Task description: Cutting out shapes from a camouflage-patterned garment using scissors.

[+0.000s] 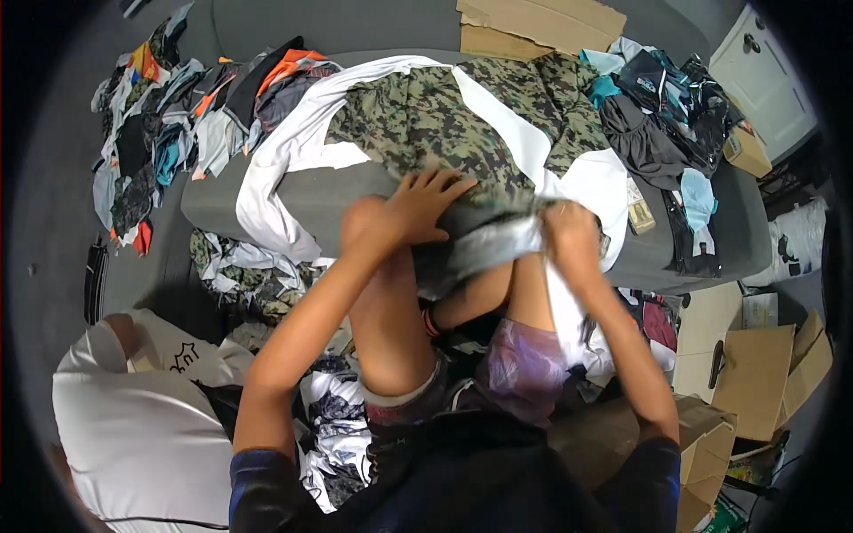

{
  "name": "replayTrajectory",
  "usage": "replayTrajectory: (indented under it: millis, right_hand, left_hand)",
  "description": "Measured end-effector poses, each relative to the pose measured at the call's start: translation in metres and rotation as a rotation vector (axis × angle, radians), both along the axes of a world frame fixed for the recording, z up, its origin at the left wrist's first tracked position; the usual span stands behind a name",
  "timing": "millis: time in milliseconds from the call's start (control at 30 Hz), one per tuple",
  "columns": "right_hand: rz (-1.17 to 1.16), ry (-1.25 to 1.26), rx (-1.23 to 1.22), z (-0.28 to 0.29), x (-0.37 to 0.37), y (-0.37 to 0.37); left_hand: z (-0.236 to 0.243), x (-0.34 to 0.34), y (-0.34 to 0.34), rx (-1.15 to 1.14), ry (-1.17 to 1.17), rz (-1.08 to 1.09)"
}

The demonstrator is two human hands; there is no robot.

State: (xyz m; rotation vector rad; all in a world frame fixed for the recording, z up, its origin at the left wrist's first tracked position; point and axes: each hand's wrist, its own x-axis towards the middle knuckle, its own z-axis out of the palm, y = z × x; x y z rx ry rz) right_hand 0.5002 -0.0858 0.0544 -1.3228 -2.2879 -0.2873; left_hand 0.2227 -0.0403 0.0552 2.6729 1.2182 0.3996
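Observation:
A green camouflage-and-white garment (413,120) lies spread over the grey sofa seat, its long white parts trailing to both sides. My left hand (426,204) rests at its near edge, fingers spread and flat, holding nothing. On the other side my right hand (569,226), blurred by motion, is closed on the garment's near edge. A pale strip of cloth (498,244) hangs smeared between the two hands, above my bare legs. Which layer the right fingers pinch is hidden.
Piles of mixed fabric scraps (147,133) cover the sofa's left, and dark clothes with plastic bags (680,98) its right. Cardboard (542,27) leans at the back. An open cardboard box (755,382) stands at right, a stuffed white sack (142,435) at left. Scraps litter the floor.

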Motion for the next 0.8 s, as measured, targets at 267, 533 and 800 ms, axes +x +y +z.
replayTrajectory:
  millis: [267,533,800]
  right_hand:
    - [-0.048,0.013,-0.111,0.025,0.013,0.056]
    - [-0.117,0.057,-0.364,-0.039,0.063,-0.024]
    - [0.055,0.716,-0.659,-0.028,0.052,-0.065]
  left_hand:
    - [-0.030,0.010,0.076,-0.177,0.215,0.063]
    - [-0.042,-0.037,0.083,0.069,-0.004,0.254]
    - [-0.041,-0.117,0.096,-0.140,-0.064,0.490]
